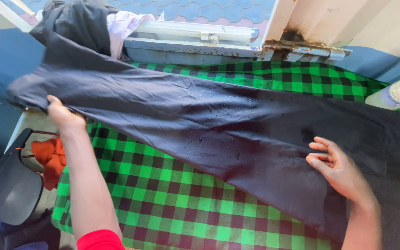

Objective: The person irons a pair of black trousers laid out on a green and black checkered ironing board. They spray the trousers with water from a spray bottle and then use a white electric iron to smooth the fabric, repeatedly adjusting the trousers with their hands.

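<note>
dark cloth (pixel 200 120) over left hand's (pixel 63 115) fingertips

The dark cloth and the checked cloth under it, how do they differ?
The dark cloth is plain and near-black; the checked cloth has green and dark squares. The dark cloth is lifted at one end by the left hand, with the right hand flat on it; the checked cloth lies spread flat beneath. Only the dark cloth shows water droplets and damp patches. Both are fabric.

The dark cloth (pixel 218 120) hides the left hand's (pixel 63 115) fingertips and runs off the right edge. The bottle (pixel 396 92) is cut off there too.
</note>
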